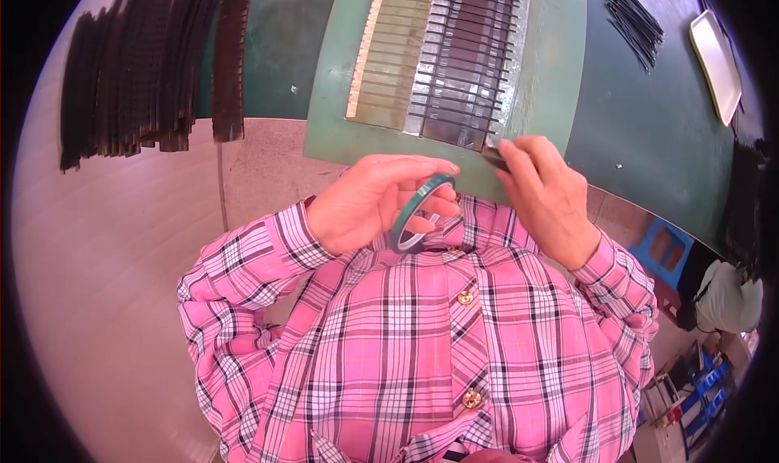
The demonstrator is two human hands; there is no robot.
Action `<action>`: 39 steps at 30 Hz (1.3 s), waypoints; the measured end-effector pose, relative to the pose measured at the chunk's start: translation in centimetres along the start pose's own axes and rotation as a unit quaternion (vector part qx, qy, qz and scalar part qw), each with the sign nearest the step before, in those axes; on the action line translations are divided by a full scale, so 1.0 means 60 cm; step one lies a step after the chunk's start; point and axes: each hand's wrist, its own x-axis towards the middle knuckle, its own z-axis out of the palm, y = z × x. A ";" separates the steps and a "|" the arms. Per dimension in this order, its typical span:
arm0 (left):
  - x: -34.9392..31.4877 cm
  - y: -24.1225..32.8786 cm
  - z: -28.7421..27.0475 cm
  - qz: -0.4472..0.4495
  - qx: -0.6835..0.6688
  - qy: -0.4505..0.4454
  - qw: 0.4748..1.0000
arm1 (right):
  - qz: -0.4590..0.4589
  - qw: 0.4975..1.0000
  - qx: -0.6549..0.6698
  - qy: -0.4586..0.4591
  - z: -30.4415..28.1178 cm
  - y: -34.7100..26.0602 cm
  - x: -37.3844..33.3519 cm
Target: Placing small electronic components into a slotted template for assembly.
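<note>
My left hand [365, 195] holds a narrow roll of green tape [408, 213], its fingers passing through and around the ring. My right hand [548, 191] is closed on a small dark flat tool [494, 159], most of it hidden by the fingers; its exact kind is unclear. The tool's tip is close to the lower right corner of a long panel [479, 57]. This panel carries a row of thin black strips [462, 90] laid crosswise, with a pale, ridged band [389, 57] along its left side. Beneath it lies a light green board [560, 73].
Stacked dark slatted strips [134, 73] fill the table's left end, and one separate dark strip [230, 65] lies beside them. On the right are a bundle of black sticks [635, 25] and a cream tray [716, 65]. A blue stool [661, 252] stands below the table's right side.
</note>
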 end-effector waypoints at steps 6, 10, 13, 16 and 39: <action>0.005 0.007 0.009 -0.016 -0.003 -0.006 1.000 | -0.023 1.000 -0.004 -0.007 0.009 -0.002 0.007; -0.004 0.007 0.016 -0.019 -0.018 0.013 1.000 | -0.051 0.999 0.013 -0.011 0.002 -0.007 0.019; -0.008 -0.005 0.007 -0.040 -0.026 -0.003 0.999 | -0.052 0.997 0.040 -0.031 -0.008 -0.014 0.008; -0.026 0.040 0.010 0.004 0.008 -0.032 0.999 | 0.017 0.997 0.075 0.029 -0.026 0.010 0.000; 0.100 0.205 -0.034 0.522 0.649 0.206 0.514 | -0.099 0.954 0.265 0.096 0.038 -0.028 0.025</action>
